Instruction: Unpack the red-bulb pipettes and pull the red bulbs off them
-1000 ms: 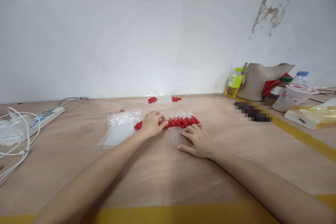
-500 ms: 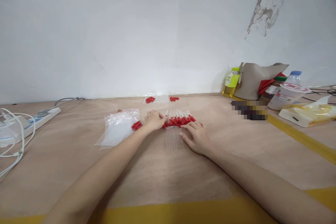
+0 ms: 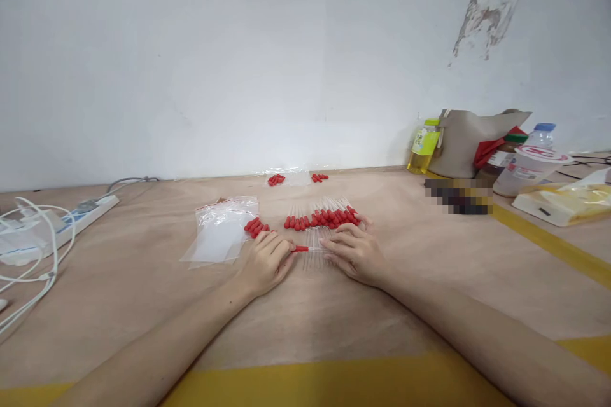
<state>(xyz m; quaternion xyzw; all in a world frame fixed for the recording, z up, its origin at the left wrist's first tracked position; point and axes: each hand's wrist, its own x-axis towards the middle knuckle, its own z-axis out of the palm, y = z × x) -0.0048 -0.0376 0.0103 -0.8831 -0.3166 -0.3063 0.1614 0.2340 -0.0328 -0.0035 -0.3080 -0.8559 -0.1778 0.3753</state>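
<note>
Head: L hand [image 3: 267, 262] pinching red bulb [image 3: 301, 248], R hand [image 3: 359, 253] tube [image 3: 315, 249]; clear bag [image 3: 217, 238] nr L.

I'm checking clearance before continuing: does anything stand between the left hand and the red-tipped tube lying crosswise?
Nothing visible does: the left hand has its fingers on the red end of the red-tipped tube. The right hand is at its clear part.

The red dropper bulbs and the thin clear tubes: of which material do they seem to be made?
Red dropper bulbs: probably rubber, rather matte, with an even, opaque colour.
Thin clear tubes: glass or rigid plastic, smooth-looking; they are transparent and straight.
</note>
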